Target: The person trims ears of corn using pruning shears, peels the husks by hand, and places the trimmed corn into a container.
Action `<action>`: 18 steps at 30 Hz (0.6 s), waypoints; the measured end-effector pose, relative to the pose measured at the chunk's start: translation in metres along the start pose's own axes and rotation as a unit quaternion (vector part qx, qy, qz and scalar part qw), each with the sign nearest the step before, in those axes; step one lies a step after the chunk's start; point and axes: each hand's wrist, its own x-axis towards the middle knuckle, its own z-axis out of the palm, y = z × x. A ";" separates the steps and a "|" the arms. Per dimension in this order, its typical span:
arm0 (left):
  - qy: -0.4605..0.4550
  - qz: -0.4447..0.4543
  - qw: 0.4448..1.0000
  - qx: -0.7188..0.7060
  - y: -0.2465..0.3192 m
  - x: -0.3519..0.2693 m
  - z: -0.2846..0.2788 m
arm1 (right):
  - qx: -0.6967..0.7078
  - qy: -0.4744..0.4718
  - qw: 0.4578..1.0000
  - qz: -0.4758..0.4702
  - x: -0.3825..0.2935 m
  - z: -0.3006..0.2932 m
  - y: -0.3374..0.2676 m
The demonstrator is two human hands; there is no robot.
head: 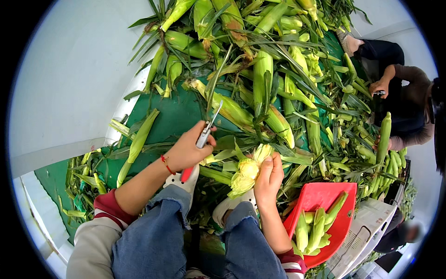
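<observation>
My left hand is closed around pruning shears with a red handle, their metal blades pointing up and away from me. My right hand grips an ear of corn, its pale yellow-green husk leaves folded outward and its rounded end facing up. The shears are to the left of the ear, apart from it. Behind both hands lies a pile of unhusked corn ears with long green leaves. One loose ear rests on the green floor covering at the left.
At my right is a red plastic scoop holding several trimmed ears. A white plastic crate stands beyond it. A co-worker sits at the far right, holding a tool and an ear. Another person is at the lower right. Cut husks litter the floor around my shoes.
</observation>
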 end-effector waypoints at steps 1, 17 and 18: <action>-0.031 -0.054 0.991 -0.122 0.001 -0.004 0.006 | -0.002 0.001 1.000 0.001 0.000 -0.001 -0.002; -0.070 0.008 0.979 -0.191 0.041 -0.010 0.029 | -0.066 -0.021 0.998 -0.014 -0.004 0.003 -0.006; -0.059 -0.057 0.960 -0.268 0.043 -0.009 0.033 | 0.020 -0.019 1.000 -0.003 -0.004 0.005 -0.004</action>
